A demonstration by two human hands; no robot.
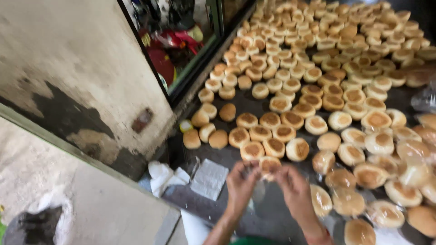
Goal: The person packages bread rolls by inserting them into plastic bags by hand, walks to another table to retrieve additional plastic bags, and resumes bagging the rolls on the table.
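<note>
Two hands at 6 o'clock, blurred. Left hand (240,183) and right hand (295,188) meet over one bun (269,166), fingers of both curled onto it; a clear plastic bag (258,190) seems to hang between them, grip on it unclear. Bun sits at the near edge of the dark bench (272,213). Many round buns (318,68) spread from 12 to 3 o'clock; some at 4 o'clock look bagged. Folded white paper (209,179) at 8 o'clock of the hands.
</note>
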